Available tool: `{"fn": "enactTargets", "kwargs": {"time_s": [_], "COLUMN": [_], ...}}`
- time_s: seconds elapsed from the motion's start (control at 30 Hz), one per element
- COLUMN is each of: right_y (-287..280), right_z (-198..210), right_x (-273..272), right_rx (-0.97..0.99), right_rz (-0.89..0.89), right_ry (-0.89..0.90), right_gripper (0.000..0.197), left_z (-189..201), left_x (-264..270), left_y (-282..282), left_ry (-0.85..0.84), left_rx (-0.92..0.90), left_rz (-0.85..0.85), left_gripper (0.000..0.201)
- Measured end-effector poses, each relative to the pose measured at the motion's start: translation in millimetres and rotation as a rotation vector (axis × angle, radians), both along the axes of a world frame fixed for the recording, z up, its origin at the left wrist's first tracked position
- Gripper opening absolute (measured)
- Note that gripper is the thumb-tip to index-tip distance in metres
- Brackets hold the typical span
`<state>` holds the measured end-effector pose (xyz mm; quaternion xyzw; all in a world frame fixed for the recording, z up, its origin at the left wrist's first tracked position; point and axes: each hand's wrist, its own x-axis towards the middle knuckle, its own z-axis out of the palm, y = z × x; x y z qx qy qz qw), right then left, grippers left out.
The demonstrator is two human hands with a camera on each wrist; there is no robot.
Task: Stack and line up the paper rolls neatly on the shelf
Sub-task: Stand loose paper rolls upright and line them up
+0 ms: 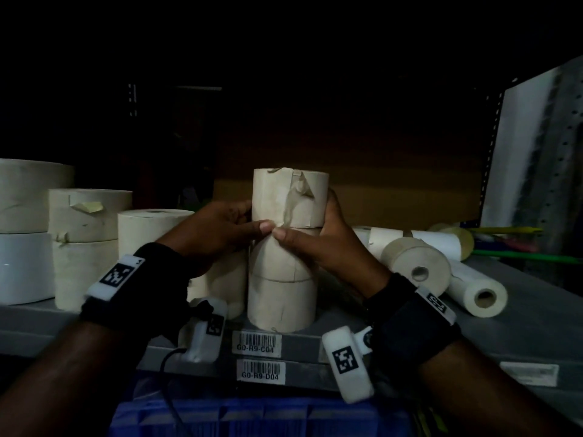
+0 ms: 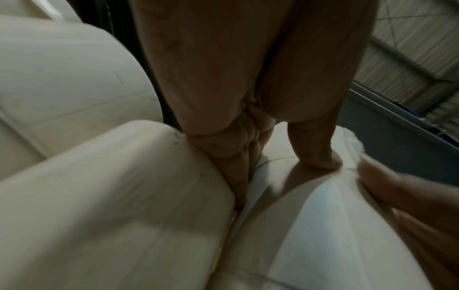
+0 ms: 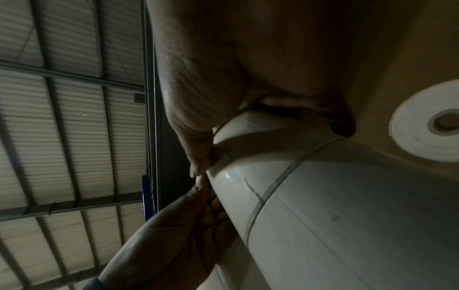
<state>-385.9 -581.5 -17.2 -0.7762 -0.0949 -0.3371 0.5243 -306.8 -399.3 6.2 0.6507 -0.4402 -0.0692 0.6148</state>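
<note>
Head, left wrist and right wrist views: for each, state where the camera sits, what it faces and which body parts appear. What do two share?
Head: on the head, facing the shelf; both forearms, left hand and right hand on the top roll.
Left wrist: along the left palm at the rolls.
Right wrist: looking up along the right palm; warehouse roof behind.
Shared: both wrist views show the stacked rolls.

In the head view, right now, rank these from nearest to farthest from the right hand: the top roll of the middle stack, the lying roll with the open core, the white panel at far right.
1. top roll, gripped by the right hand.
2. lying roll, just right of it.
3. white panel, far right, leaning.
</note>
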Motion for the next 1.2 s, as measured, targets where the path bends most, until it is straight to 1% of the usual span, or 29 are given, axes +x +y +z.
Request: {"fn": "enactTargets", "kwargs": {"time_s": [0.07, 0.13, 0.23, 0.33, 0.4, 0.53, 0.73, 0.77, 0.87, 0.9, 0.97, 1.0, 1.03, 1.1, 1.17, 1.2], "right_y": [-3, -4, 4, 14, 16, 19, 22, 21, 18, 17, 15, 14, 14, 13, 2, -8], "right_z": [-6, -15, -22, -18, -16, -11, -2, -2, -3, -2, -1, 0, 1, 5, 12, 17], "right_x": [-1, -2, -4, -4, -5, -10, -21, -22, -21, -21, -23, -24, -26, -37, -51, -59], "right_rx": [0.014, 0.034, -0.041, -0.097, -0.129, -0.180, -0.242, -0.244, -0.203, -0.163, -0.103, -0.112, -0.141, -0.193, -0.206, -0.210], "right_rz": [0.007, 0.004, -0.113, -0.237, -0.289, -0.337, -0.369, -0.370, -0.310, -0.283, -0.256, -0.257, -0.259, -0.273, -0.283, -0.299], "right_ry": [0.021, 0.045, 0.039, 0.040, 0.064, 0.145, 0.258, 0.262, 0.251, 0.228, 0.178, 0.162, 0.160, 0.212, 0.276, 0.289], "right_gripper": [0.104, 0.103, 0.101, 0.098, 0.099, 0.095, 0.100, 0.099, 0.100, 0.100, 0.099, 0.098, 0.097, 0.097, 0.108, 0.110], "left_z": [0, -1, -1, 0, 1, 1, 1, 1, 1, 2, 3, 4, 5, 6, 8, 10], "left_x": [2, 4, 4, 6, 6, 7, 8, 9, 10, 7, -4, -10, -15, -20, -23, -25], "left_y": [2, 2, 2, 3, 2, 1, 0, 1, 6, 5, 0, -3, -7, -13, -14, -12], "left_ry": [0.043, 0.073, 0.082, 0.085, 0.080, 0.073, 0.060, 0.058, 0.039, 0.021, -0.051, -0.102, -0.170, -0.300, -0.336, -0.336], "left_rx": [-0.001, -0.014, -0.023, -0.001, 0.014, 0.002, 0.015, 0.019, 0.026, 0.014, -0.040, -0.069, -0.083, -0.061, -0.074, -0.095], "left_rz": [-0.040, -0.045, -0.034, -0.029, -0.024, -0.004, -0.008, -0.009, -0.012, -0.011, 0.002, 0.034, 0.076, 0.184, 0.279, 0.311], "left_gripper": [0.050, 0.052, 0.054, 0.055, 0.054, 0.053, 0.055, 0.059, 0.091, 0.091, 0.071, 0.064, 0.064, 0.069, 0.075, 0.076]}}
